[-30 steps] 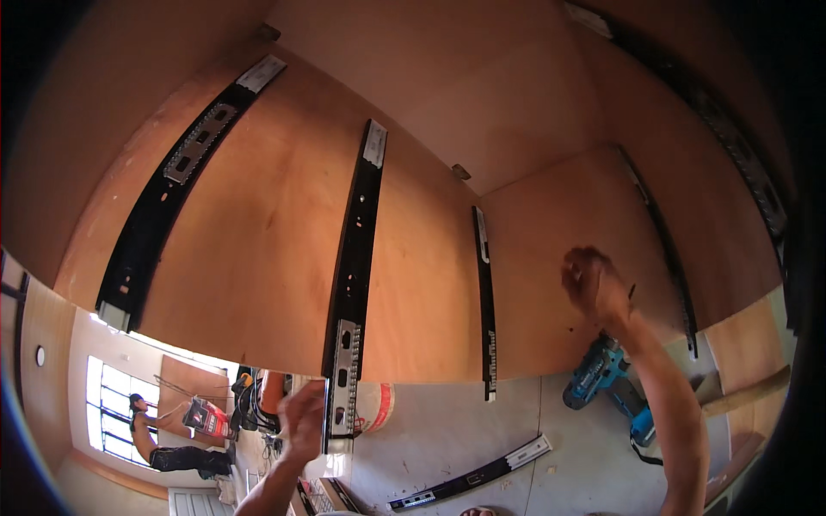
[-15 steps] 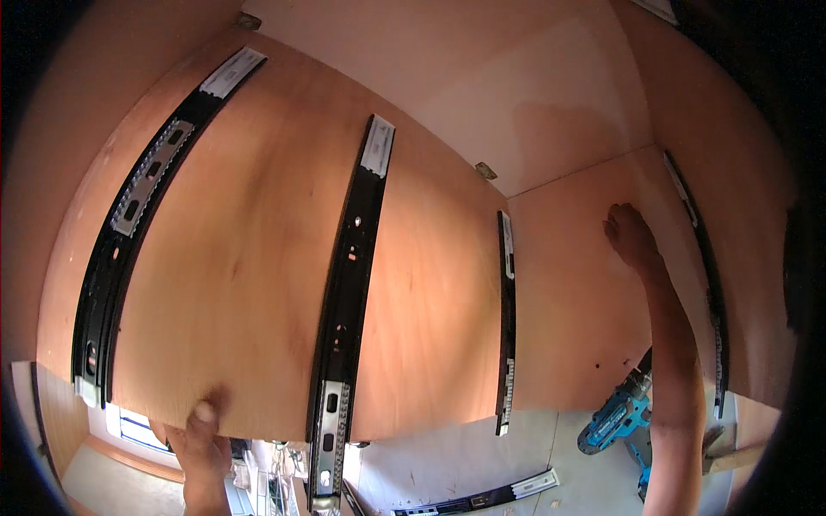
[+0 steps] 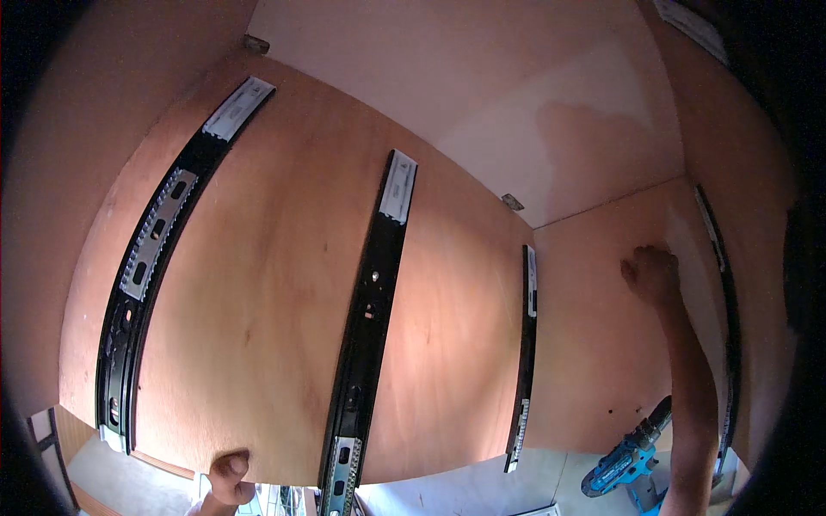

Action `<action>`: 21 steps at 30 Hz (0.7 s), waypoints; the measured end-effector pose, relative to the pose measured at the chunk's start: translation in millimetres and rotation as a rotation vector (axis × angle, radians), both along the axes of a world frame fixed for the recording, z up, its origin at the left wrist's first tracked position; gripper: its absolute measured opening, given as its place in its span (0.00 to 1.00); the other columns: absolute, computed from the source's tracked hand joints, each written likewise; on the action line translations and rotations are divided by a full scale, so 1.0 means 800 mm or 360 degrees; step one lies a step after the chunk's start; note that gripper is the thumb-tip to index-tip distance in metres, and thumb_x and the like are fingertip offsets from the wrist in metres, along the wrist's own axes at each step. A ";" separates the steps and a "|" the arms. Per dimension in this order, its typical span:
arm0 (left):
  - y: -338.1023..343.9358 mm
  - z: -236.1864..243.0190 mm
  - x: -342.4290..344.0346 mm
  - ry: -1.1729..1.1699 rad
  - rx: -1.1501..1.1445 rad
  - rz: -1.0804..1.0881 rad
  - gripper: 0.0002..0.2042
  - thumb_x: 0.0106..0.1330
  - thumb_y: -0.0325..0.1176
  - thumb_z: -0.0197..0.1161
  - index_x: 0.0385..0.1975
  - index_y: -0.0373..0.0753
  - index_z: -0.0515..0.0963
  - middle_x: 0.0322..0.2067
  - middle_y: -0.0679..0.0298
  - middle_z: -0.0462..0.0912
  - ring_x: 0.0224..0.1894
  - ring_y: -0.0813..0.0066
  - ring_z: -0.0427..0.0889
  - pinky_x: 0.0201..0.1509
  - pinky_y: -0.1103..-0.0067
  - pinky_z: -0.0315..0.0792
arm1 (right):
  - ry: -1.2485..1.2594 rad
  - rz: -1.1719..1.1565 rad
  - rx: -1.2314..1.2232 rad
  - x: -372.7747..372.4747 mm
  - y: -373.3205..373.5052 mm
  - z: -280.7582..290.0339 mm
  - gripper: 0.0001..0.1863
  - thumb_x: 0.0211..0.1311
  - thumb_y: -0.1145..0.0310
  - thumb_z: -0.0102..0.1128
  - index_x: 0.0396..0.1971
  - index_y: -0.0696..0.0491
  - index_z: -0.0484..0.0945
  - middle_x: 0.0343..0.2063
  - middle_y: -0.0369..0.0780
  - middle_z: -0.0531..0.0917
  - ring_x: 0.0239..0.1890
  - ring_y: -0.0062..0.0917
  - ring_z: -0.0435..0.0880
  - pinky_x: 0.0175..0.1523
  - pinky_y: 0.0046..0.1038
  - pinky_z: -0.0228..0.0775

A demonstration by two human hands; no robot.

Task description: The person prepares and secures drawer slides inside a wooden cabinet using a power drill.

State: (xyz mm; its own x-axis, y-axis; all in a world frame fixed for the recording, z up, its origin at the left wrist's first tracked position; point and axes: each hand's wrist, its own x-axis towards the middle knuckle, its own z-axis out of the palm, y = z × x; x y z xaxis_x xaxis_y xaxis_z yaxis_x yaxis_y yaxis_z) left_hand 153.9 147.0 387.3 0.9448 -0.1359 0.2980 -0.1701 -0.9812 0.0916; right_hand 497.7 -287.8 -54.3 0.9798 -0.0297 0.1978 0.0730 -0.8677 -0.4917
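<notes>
My left hand (image 3: 230,482) grips the lower edge of a wooden panel (image 3: 249,284), thumb on its face, between a left drawer rail (image 3: 129,344) and a middle one (image 3: 360,344), both black with pale end pieces. My right hand (image 3: 650,273) is curled near the adjoining wooden wall (image 3: 585,318), left of a rail on the right side (image 3: 727,301). Whatever its closed fingers hold, if anything, is hidden. A teal cordless drill (image 3: 624,463) lies below, partly behind my right forearm. A shorter-looking rail (image 3: 527,310) is on the panel beside that wall.
The cabinet's top board (image 3: 447,69) spans the upper view, with small metal brackets (image 3: 512,201) along its joint. A dark rail with a pale end (image 3: 693,26) runs at upper right. Below the panel is a pale floor (image 3: 430,499), partly hidden.
My left hand has left the middle rail for the panel's edge, to its left. My right hand has shifted rightward. The cabinet now fills more of the view; the other worker is out of sight.
</notes>
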 end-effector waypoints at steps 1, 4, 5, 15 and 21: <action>-0.009 0.000 0.013 -0.0063 0.0297 -0.0383 0.23 0.73 0.47 0.55 0.40 0.26 0.76 0.39 0.52 0.84 0.40 0.63 0.85 0.44 0.68 0.79 | 0.0002 -0.0001 0.0002 -0.001 0.000 -0.001 0.16 0.63 0.57 0.59 0.27 0.56 0.82 0.29 0.48 0.84 0.35 0.44 0.84 0.47 0.46 0.74; 0.003 0.007 0.005 0.0066 -0.0341 0.0103 0.24 0.73 0.48 0.54 0.44 0.25 0.75 0.42 0.50 0.84 0.42 0.59 0.85 0.45 0.68 0.79 | -0.0157 -0.0058 0.0062 -0.006 -0.005 -0.016 0.17 0.62 0.57 0.60 0.25 0.56 0.82 0.27 0.48 0.84 0.34 0.44 0.84 0.50 0.48 0.73; -0.002 -0.004 0.003 0.0016 -0.1028 0.0218 0.27 0.71 0.50 0.55 0.48 0.25 0.74 0.46 0.48 0.83 0.46 0.57 0.84 0.48 0.67 0.78 | -0.0290 -0.0026 0.0069 -0.002 -0.007 -0.028 0.16 0.62 0.57 0.60 0.25 0.56 0.83 0.26 0.48 0.84 0.34 0.45 0.84 0.51 0.48 0.72; 0.025 0.008 -0.017 0.0386 -0.1635 0.0305 0.36 0.61 0.54 0.64 0.58 0.26 0.69 0.53 0.49 0.79 0.54 0.60 0.79 0.59 0.66 0.73 | -0.0461 0.0000 0.0028 -0.003 -0.006 -0.032 0.15 0.60 0.61 0.62 0.24 0.58 0.77 0.25 0.50 0.81 0.35 0.49 0.82 0.49 0.49 0.73; -0.003 0.010 0.003 0.0306 -0.1217 0.0224 0.36 0.61 0.55 0.62 0.57 0.26 0.70 0.53 0.49 0.79 0.56 0.59 0.78 0.60 0.66 0.73 | -0.0392 -0.0062 -0.0014 -0.004 -0.006 -0.031 0.15 0.59 0.60 0.63 0.24 0.58 0.77 0.24 0.49 0.80 0.30 0.47 0.81 0.42 0.48 0.74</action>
